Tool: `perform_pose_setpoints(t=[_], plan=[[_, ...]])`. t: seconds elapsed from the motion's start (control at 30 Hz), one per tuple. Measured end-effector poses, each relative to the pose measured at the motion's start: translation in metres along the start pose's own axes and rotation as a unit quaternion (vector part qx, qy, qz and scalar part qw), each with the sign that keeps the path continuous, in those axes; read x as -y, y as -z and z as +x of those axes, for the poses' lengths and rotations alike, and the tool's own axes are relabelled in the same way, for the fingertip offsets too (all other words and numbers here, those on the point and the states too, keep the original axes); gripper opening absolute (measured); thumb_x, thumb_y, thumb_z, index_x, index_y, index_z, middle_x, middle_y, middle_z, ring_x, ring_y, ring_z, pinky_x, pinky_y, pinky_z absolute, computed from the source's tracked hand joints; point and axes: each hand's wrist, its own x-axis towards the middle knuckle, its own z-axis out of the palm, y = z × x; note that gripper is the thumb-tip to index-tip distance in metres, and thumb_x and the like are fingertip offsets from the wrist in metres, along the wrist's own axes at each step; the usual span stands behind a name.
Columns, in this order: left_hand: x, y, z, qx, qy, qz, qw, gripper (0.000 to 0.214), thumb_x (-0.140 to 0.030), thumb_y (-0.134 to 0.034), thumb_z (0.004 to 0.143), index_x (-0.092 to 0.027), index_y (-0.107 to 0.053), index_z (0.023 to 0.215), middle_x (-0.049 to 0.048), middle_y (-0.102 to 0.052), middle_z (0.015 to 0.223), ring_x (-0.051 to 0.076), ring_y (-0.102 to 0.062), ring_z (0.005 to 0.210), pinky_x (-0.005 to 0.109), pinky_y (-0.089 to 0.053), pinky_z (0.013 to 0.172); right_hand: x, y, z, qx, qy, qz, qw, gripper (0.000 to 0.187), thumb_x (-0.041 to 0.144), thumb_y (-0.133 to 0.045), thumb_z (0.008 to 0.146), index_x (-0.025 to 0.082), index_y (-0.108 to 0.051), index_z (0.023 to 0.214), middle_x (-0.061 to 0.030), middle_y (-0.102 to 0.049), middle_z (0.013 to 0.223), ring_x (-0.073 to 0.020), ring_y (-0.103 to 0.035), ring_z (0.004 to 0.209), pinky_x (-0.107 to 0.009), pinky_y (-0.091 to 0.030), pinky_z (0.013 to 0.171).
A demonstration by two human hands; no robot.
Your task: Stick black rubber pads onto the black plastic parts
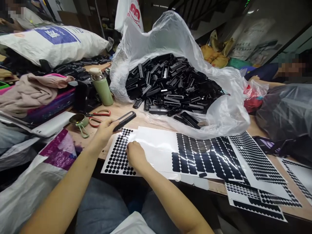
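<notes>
My left hand (pixel 106 130) grips one end of a long black plastic part (pixel 124 121) with a slot along it, held tilted just above the table. Lower and to its right, my right hand (pixel 136 154) is closed, its fingertips bent down at a white sheet of round black stickers (pixel 117 156). Whatever those fingertips pinch is hidden. Beside that hand lies a sheet with larger black oblong stickers (pixel 195 152), its left part bare white backing. Behind both hands, a big clear plastic bag (pixel 226 120) lies open, heaped with similar black parts (pixel 168 81).
Red-handled scissors (pixel 99 113), a small green cup (pixel 79 121) and a green bottle (pixel 102 87) stand left of my left hand. More sticker sheets (pixel 260 159) overlap at the right, some past the table's front edge. A person's arm (pixel 265 81) shows at far right.
</notes>
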Motion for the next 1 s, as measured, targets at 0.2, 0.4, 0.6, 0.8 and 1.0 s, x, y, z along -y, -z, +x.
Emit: perform_pose_setpoints(t=[0.2, 0.4, 0.6, 0.8, 1.0], plan=[[0.015, 0.044, -0.043, 0.019, 0.165, -0.129, 0.978, 0.022, -0.017, -0.059, 0.072, -0.014, -0.062, 0.094, 0.0083, -0.067, 0.089, 0.019, -0.066, 0.073, 0.03, -0.056, 0.055, 0.005, 0.007, 0.002, 0.007, -0.001, -0.006, 1.0, 0.01, 0.009, -0.05, 0.075, 0.013, -0.058, 0.079, -0.014, -0.059, 0.086, -0.0236, -0.055, 0.082, -0.035, -0.044, 0.071], [0.021, 0.033, -0.064, 0.055, 0.234, -0.145, 0.96, 0.018, -0.017, -0.059, 0.074, -0.013, -0.067, 0.089, 0.0083, -0.066, 0.093, 0.017, -0.062, 0.075, 0.027, -0.057, 0.054, 0.012, 0.045, -0.021, -0.058, -0.01, 0.221, 0.973, 0.012, 0.026, -0.044, 0.084, 0.02, -0.049, 0.075, -0.0035, -0.056, 0.089, -0.0151, -0.053, 0.081, -0.03, -0.043, 0.075], [0.014, 0.011, -0.082, 0.095, 0.239, -0.154, 0.954, 0.019, -0.023, -0.057, 0.078, -0.014, -0.068, 0.09, 0.0082, -0.064, 0.09, 0.018, -0.06, 0.082, 0.026, -0.057, 0.054, 0.015, 0.054, -0.027, -0.103, -0.034, 0.257, 0.96, 0.01, 0.02, -0.045, 0.082, 0.02, -0.047, 0.072, -0.0063, -0.051, 0.102, -0.0161, -0.05, 0.098, -0.032, -0.038, 0.09], [0.01, -0.001, -0.088, 0.096, 0.233, -0.14, 0.958, 0.02, -0.024, -0.058, 0.077, -0.014, -0.068, 0.09, 0.0085, -0.062, 0.093, 0.018, -0.058, 0.08, 0.027, -0.057, 0.05, 0.008, 0.052, -0.037, -0.133, -0.041, 0.237, 0.961, 0.009, 0.018, -0.045, 0.081, 0.02, -0.048, 0.073, -0.0063, -0.051, 0.098, -0.0168, -0.051, 0.095, -0.033, -0.039, 0.089], [0.011, -0.018, -0.09, 0.102, 0.226, -0.132, 0.96, 0.018, -0.025, -0.06, 0.075, -0.015, -0.069, 0.087, 0.0081, -0.063, 0.094, 0.018, -0.059, 0.08, 0.028, -0.057, 0.053, -0.006, 0.056, -0.048, -0.17, -0.037, 0.214, 0.961, 0.006, 0.024, -0.047, 0.081, 0.021, -0.051, 0.077, -0.0068, -0.054, 0.098, -0.018, -0.053, 0.089, -0.033, -0.043, 0.083]])
